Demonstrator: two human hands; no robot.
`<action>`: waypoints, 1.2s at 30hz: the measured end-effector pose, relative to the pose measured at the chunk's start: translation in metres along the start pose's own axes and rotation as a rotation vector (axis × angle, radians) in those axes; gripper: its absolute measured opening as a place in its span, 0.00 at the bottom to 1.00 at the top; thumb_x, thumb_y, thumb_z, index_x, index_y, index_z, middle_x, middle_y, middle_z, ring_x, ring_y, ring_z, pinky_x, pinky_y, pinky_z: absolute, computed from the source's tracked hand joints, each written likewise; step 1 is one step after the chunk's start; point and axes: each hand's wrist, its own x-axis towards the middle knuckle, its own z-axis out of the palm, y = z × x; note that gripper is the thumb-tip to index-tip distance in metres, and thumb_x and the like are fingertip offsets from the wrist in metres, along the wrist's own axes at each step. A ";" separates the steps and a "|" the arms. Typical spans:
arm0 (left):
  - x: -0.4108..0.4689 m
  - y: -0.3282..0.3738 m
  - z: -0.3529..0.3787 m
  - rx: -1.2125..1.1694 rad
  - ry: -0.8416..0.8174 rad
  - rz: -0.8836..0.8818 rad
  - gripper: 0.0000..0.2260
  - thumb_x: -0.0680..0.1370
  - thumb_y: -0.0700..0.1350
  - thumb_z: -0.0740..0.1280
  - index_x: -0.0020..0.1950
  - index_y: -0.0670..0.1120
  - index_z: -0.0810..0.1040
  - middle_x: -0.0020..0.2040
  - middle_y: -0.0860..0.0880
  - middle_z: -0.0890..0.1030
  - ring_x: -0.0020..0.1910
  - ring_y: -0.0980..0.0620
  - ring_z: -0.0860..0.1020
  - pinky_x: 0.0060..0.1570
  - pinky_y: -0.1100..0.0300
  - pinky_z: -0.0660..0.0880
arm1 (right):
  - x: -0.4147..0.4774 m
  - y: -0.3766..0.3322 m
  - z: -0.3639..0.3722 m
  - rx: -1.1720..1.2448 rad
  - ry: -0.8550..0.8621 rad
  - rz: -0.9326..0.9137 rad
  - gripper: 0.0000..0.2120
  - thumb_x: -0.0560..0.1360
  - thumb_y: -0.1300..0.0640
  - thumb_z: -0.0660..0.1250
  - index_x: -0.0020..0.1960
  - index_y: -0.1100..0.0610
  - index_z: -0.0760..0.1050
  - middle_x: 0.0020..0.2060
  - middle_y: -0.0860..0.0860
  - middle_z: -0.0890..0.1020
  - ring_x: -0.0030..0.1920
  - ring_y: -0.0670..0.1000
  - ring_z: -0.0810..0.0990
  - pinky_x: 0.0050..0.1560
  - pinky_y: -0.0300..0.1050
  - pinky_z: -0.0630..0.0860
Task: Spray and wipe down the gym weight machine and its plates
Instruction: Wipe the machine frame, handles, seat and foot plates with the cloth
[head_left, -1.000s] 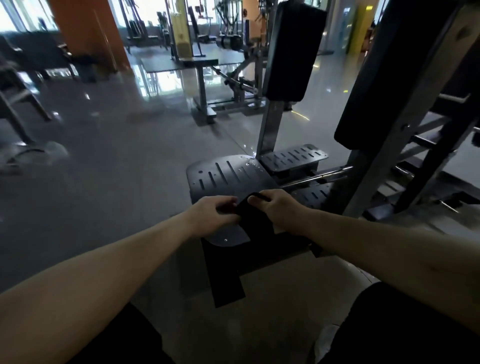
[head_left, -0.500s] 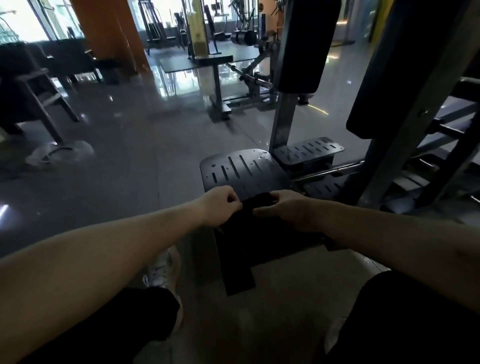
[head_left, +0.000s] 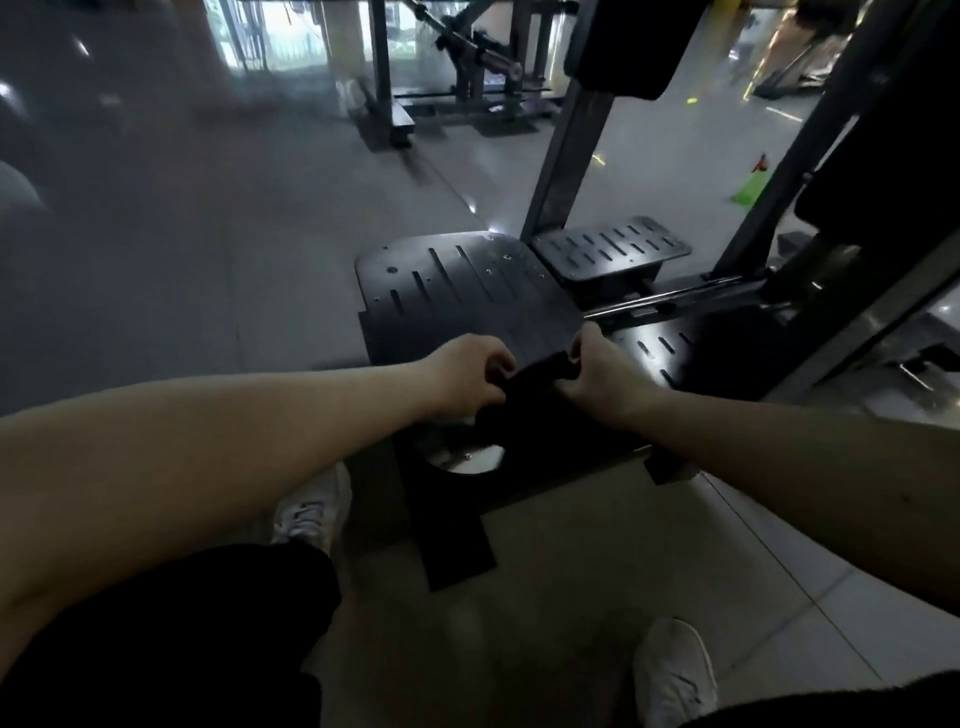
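Quick update from my end: the black cloth (head_left: 540, 379) is strung between both grips, held just over the near edge of the big slotted footplate (head_left: 457, 291) on the machine. The left grip (head_left: 467, 374) has its fingers curled round one end and the right grip (head_left: 597, 379) is pinching the other end, thumb up top. So both are clenched on the cloth and nothing's loose.

Handling-wise, my read is the cloth is super light and floppy, since it sags in the middle between the two holds. It's dark on a dark machine, so I honestly can't tell where its lower edge stops. For the wipe I'd bunch it into a pad under one palm instead of holding it by the ends, otherwise I reckon the loose bit drags and catches in those slots or on the bolt heads.

The footplate looks like stiff painted metal, and it could be slick if it's wet. There are a few shiny specks at the far end, but I can't tell if that's spray. A smaller slotted plate (head_left: 613, 249) sits just beyond it.

The green spray bottle (head_left: 750, 182) is on the floor well off to the right, partly behind an upright. It's probably light plastic, so I'd take it by the neck
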 end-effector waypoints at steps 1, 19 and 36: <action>0.007 -0.007 0.000 0.033 0.007 0.015 0.18 0.77 0.42 0.73 0.66 0.45 0.78 0.58 0.49 0.82 0.58 0.50 0.80 0.63 0.54 0.76 | 0.004 -0.001 0.003 -0.056 0.014 0.001 0.23 0.74 0.52 0.75 0.60 0.57 0.66 0.53 0.55 0.76 0.57 0.60 0.79 0.57 0.55 0.75; 0.074 -0.096 -0.049 0.750 -0.221 0.326 0.32 0.78 0.66 0.63 0.79 0.54 0.66 0.76 0.50 0.64 0.73 0.46 0.61 0.74 0.47 0.62 | 0.123 -0.030 0.080 -0.289 -0.051 0.196 0.28 0.82 0.36 0.48 0.80 0.34 0.48 0.83 0.49 0.46 0.81 0.63 0.39 0.74 0.73 0.36; 0.114 -0.106 -0.072 0.928 -0.355 0.666 0.32 0.74 0.73 0.63 0.72 0.56 0.72 0.65 0.46 0.68 0.66 0.44 0.65 0.69 0.44 0.64 | 0.073 -0.018 0.083 -0.249 0.161 0.466 0.24 0.84 0.44 0.52 0.79 0.38 0.59 0.81 0.48 0.56 0.80 0.56 0.50 0.78 0.60 0.47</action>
